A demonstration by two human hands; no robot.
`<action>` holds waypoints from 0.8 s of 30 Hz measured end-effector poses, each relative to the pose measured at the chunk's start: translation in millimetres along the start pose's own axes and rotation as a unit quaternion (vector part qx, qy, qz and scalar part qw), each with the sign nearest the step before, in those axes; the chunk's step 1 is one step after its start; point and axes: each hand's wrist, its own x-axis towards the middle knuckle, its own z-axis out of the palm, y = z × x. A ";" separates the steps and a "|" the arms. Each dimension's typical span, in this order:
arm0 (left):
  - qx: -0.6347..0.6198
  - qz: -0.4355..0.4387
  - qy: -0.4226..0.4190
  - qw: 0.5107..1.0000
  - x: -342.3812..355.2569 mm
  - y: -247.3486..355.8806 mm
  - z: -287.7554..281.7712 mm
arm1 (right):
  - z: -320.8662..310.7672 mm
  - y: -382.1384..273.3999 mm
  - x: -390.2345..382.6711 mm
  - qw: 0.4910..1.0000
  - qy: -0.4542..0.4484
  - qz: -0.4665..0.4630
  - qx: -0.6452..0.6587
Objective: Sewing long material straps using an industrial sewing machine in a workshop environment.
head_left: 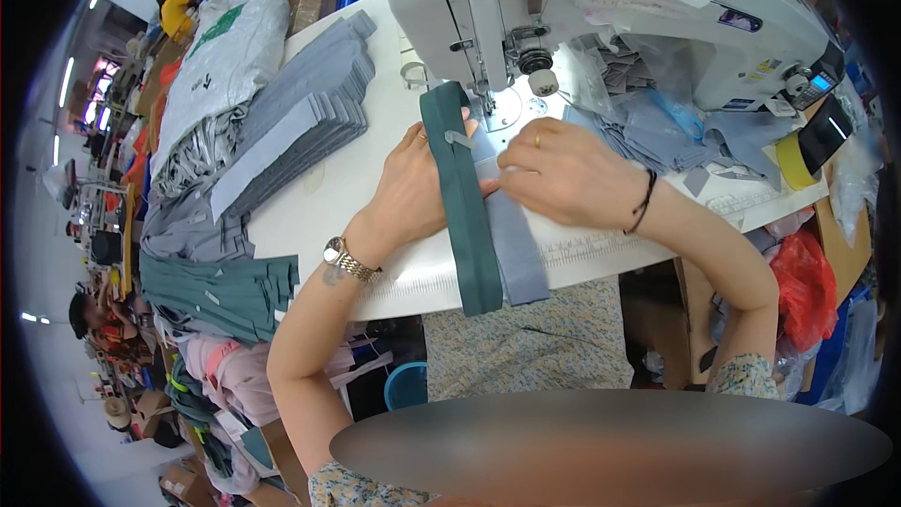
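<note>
A long dark green fabric strip (472,258), with a small pale grey tab near its upper part, runs from the sewing machine's needle area toward the table's front edge. A blue-grey fabric strip (522,258) lies beside and partly under it. My left hand (409,188) is closed around the green strip, some of its fingers hidden behind the cloth. On the other side, my right hand (568,174) pinches the blue-grey strip near the presser foot (489,105), its fingertips bent inward. The white sewing machine (441,14) stands just beyond both hands.
Stacked grey fabric pieces (300,145) lie on the table's left, with folded green pieces (221,296) nearer. On the right are grey cloth pieces (648,141), scissors (737,161) and a yellow tape roll (796,161). A ruler scale (601,246) runs along the front edge.
</note>
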 end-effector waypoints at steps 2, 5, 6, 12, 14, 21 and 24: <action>-0.030 -0.009 0.000 1.000 5.4 -5.8 4.1 | 12.8 19.7 -2.7 1.000 -0.028 0.002 -0.011; -0.078 -0.014 -0.005 0.997 9.7 -13.8 3.5 | 20.6 19.2 -7.8 0.998 0.012 0.047 0.043; -0.094 -0.003 -0.008 0.996 11.4 -15.7 4.1 | 19.2 18.4 -9.6 0.998 0.013 0.051 0.046; -0.167 -0.034 -0.031 0.985 15.5 -20.2 7.5 | 26.7 16.5 -16.4 0.997 0.044 0.050 -0.029; -0.167 -0.037 -0.051 0.984 12.8 -21.3 7.3 | 25.6 16.3 -14.8 0.997 0.043 0.037 -0.048; -0.105 -0.035 -0.031 0.993 13.7 -16.6 9.0 | 24.2 15.3 -17.6 0.997 0.041 0.052 -0.046; -0.132 0.055 0.007 0.990 6.2 -17.9 11.2 | 21.6 16.8 -19.3 0.995 0.032 0.064 -0.065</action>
